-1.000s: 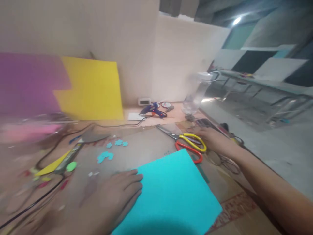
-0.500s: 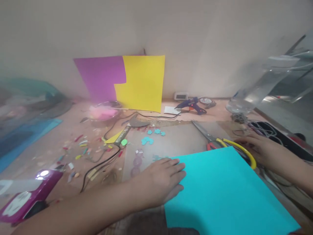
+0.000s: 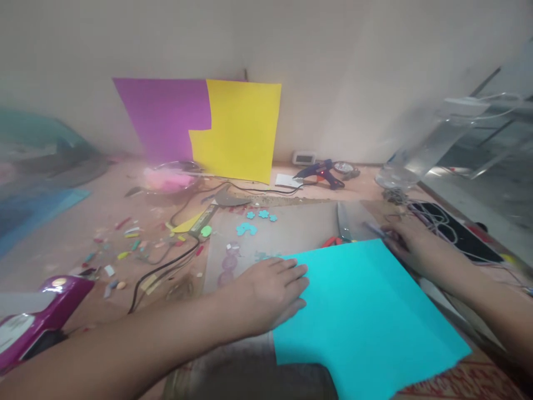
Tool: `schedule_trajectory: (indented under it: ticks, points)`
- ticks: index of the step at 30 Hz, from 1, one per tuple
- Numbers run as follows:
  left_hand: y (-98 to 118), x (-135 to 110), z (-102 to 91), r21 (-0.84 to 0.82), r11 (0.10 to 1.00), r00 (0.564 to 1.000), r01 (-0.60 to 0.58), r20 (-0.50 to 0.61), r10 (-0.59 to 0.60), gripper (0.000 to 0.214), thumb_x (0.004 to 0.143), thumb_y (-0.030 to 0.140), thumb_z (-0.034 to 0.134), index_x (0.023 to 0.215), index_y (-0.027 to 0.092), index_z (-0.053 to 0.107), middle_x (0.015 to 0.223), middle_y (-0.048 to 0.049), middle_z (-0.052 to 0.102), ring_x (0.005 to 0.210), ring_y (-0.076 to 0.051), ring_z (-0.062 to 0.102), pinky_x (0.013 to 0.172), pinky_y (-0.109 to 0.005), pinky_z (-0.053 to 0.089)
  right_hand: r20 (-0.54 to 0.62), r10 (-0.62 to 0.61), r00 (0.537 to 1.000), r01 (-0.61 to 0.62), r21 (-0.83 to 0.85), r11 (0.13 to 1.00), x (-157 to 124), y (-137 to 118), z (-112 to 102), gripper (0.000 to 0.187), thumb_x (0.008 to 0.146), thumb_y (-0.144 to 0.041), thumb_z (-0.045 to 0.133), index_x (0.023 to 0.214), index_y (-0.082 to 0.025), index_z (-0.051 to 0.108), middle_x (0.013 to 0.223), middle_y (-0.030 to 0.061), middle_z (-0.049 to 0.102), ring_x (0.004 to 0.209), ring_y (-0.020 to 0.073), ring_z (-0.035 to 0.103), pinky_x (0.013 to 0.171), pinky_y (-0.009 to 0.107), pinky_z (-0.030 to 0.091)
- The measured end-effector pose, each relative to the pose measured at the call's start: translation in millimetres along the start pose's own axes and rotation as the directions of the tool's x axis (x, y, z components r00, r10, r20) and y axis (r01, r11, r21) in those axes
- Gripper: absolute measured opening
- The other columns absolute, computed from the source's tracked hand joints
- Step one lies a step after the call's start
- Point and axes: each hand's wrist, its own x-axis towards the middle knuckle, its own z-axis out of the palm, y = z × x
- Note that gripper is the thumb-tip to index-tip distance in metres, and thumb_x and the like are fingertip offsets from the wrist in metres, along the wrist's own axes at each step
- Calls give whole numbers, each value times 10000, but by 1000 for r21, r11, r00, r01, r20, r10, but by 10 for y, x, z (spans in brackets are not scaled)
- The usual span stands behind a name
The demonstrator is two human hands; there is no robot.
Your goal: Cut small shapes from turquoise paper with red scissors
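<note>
A bright turquoise sheet (image 3: 366,316), with a curved cut-out at its lower left, lies in front of me. My left hand (image 3: 270,289) rests flat across its left edge, fingers stretched out. Beyond the sheet's right edge, my right hand (image 3: 402,244) is closed around a slim pen-like thing (image 3: 375,228); blur hides its exact kind. Scissors (image 3: 343,222) point away from me at the sheet's far edge, their handles mostly hidden. Small turquoise flower cut-outs (image 3: 264,214) lie on a translucent mat (image 3: 300,228) beyond my left hand.
Purple (image 3: 166,111) and yellow (image 3: 241,133) sheets lean on the wall. A glue gun (image 3: 322,173) with a red light lies at the back, its cord (image 3: 158,278) trailing left. Scraps (image 3: 133,241) and a magenta device (image 3: 54,311) are left; a clear jug (image 3: 425,144) and phone (image 3: 453,230) right.
My right hand has moved slightly left and now holds the slim thing. The scissors have turned to point straight away, and their yellow handles no longer show. My left hand stays on the sheet.
</note>
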Motion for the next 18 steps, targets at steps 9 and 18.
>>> schedule_trajectory:
  ticks: [9,18]
  points:
    - [-296,80,-137,-177,898,914,403,31,-404,457,977,478,613,1288,146,651,1327,-138,705,1245,-335,631,1059,-516,494,-159,168,973,-29,637,770,-263,-537,-599,149,901,-350,513,958,-260,617,774,60,741,670,265,693,599,373,516]
    - [-141,117,59,-315,865,919,390,84,-384,596,925,328,720,1463,169,519,1390,-145,610,1322,-307,556,1121,-475,451,13,-116,993,114,105,988,82,-1015,-70,303,897,-411,686,1059,-186,563,1060,168,700,967,362,677,749,403,502]
